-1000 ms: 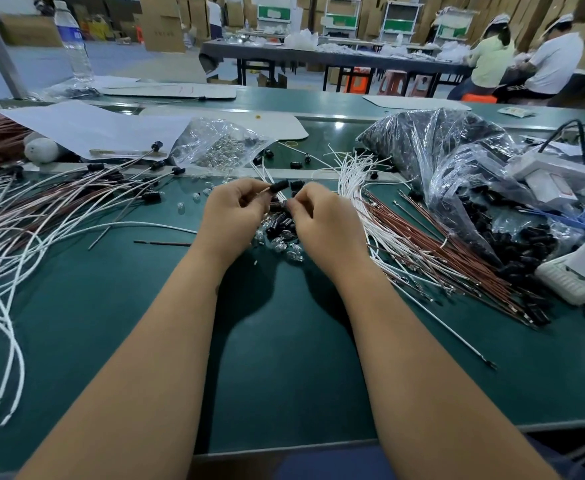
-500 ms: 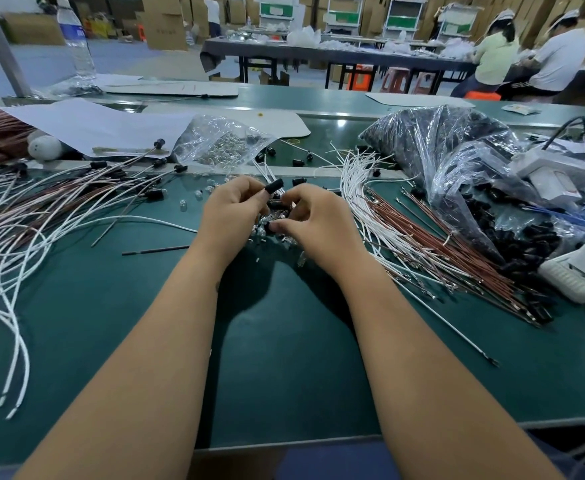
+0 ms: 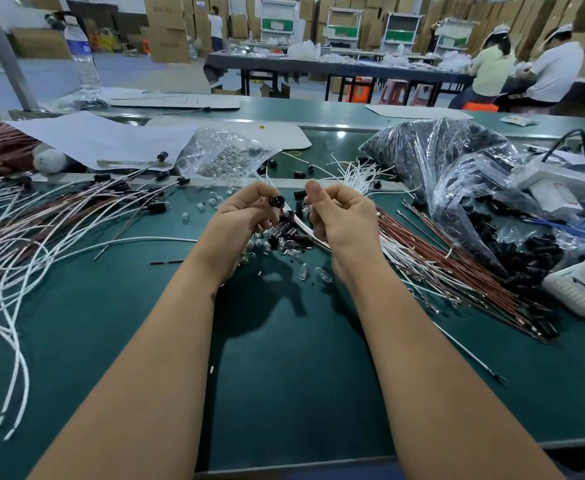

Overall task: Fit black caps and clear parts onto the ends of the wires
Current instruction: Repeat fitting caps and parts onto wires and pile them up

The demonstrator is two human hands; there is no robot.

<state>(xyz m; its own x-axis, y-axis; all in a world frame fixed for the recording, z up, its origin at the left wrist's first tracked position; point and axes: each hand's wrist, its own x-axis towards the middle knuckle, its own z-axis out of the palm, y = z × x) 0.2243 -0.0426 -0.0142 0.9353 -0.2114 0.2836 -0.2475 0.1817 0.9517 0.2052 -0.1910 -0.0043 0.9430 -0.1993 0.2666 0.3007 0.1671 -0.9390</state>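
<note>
Crowded all round on the green surface [image 3: 284,358]: loose white and brown wires [image 3: 24,237] fanned at left, a straight bundle [image 3: 457,268] at right, a crinkled clear bag [image 3: 221,157] behind, a dark glossy bag [image 3: 457,168] spilling caps on the right. Raised above a small pile [image 3: 284,240] of black caps and glassy clear parts: left hand [image 3: 246,211], fingers pinching a round black cap [image 3: 277,201]; right hand [image 3: 339,216], fingers curled with thumb up, contents hidden, grip impossible to tell. Wires run under the right hand. Pile partly blocked by both hands.
</note>
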